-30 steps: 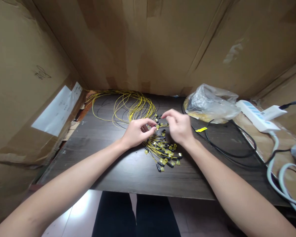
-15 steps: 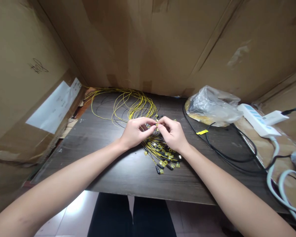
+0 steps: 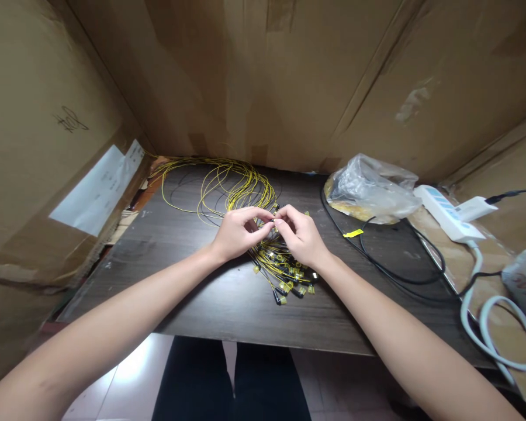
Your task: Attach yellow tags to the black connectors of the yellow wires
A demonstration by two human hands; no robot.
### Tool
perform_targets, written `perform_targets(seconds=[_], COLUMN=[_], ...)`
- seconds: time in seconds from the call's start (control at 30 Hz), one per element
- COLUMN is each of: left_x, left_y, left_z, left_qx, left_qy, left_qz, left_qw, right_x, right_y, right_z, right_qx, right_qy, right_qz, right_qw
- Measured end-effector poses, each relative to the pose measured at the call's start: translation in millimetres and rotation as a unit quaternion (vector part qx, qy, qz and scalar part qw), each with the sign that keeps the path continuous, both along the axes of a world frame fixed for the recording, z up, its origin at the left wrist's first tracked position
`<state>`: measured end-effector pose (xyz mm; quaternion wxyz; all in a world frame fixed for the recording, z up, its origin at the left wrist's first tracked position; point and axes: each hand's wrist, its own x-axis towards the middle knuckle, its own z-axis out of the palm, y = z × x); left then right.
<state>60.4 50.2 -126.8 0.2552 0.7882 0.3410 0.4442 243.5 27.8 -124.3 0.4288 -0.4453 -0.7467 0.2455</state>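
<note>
In the head view, my left hand point(image 3: 242, 233) and my right hand point(image 3: 301, 237) meet fingertip to fingertip above the table. Both are closed in a pinch on a small black piece point(image 3: 273, 220) that looks like a wire end; fingers cover most of it. Under and in front of my hands lies a bunch of black wire ends with clear yellow tabs point(image 3: 284, 285), fanned toward me. Thin yellow wires point(image 3: 249, 182) run back from the bunch in loose loops toward the cardboard.
Cardboard walls point(image 3: 254, 76) enclose the dark wooden table point(image 3: 193, 292) at the back and sides. On the right are a clear plastic bag point(image 3: 372, 187), a black cable point(image 3: 390, 278) with a yellow tag, a white power strip point(image 3: 449, 213) and its coiled white cord point(image 3: 486, 336).
The view has shifted slightly, so the things on the right appear further left. My hands keep their pinch, with the fingertips now closer together around the small black piece.
</note>
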Motion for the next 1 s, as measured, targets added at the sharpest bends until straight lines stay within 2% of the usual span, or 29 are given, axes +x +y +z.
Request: perform_targets(seconds=[0.17, 0.37, 1.0], left_x=[0.1, 0.3, -0.5], left_y=[-0.2, 0.2, 1.5], left_z=[-0.3, -1.5, -0.8], left_qx=[0.001, -0.026, -0.042], left_qy=[-0.003, -0.013, -0.015], left_qz=[-0.009, 0.0, -0.009], left_qw=[1.0, 1.0, 0.999], right_x=[-0.7, -1.5, -0.8], right_y=[0.5, -1.0, 0.3], right_z=[0.7, 2.1, 1.9], right_qx=[-0.003, -0.033, -0.039], right_qy=[-0.02, 0.007, -0.022], right_qz=[0.004, 0.002, 0.007], right_qw=[1.0, 0.999, 0.999])
